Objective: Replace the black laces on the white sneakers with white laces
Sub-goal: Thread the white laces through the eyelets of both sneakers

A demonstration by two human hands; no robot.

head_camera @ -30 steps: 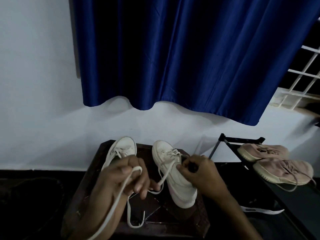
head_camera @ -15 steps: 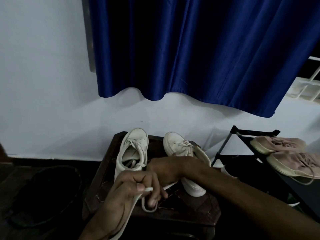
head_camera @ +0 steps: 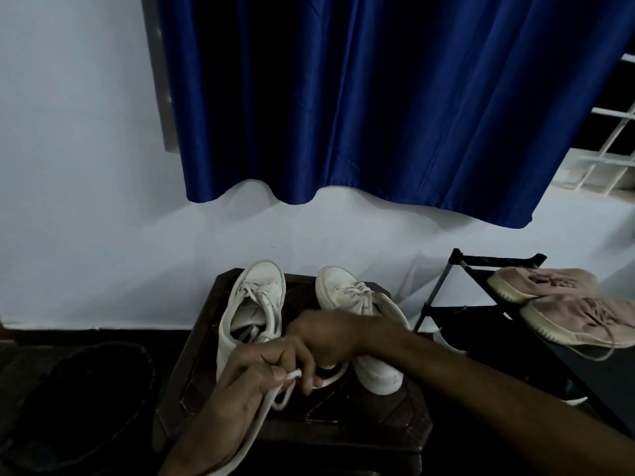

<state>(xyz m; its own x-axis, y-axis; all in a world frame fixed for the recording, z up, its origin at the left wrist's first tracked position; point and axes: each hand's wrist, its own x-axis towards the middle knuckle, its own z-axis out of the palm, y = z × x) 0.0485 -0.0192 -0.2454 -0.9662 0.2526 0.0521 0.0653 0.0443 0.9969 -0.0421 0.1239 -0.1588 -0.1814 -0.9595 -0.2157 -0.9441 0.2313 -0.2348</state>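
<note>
On the dark worktop beside white sneakers, the left hand pinches a white lace; the right hand hides its fingers, so I cannot tell its grip.

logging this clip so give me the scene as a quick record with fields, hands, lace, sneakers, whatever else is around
left hand: pinches the white lace near its end
right hand: lies across toward the left hand; grip hidden
white sneakers: two, side by side on the dark wooden table, toes toward the wall
nearby: pink shoes on a black rack; blue curtain above
</note>
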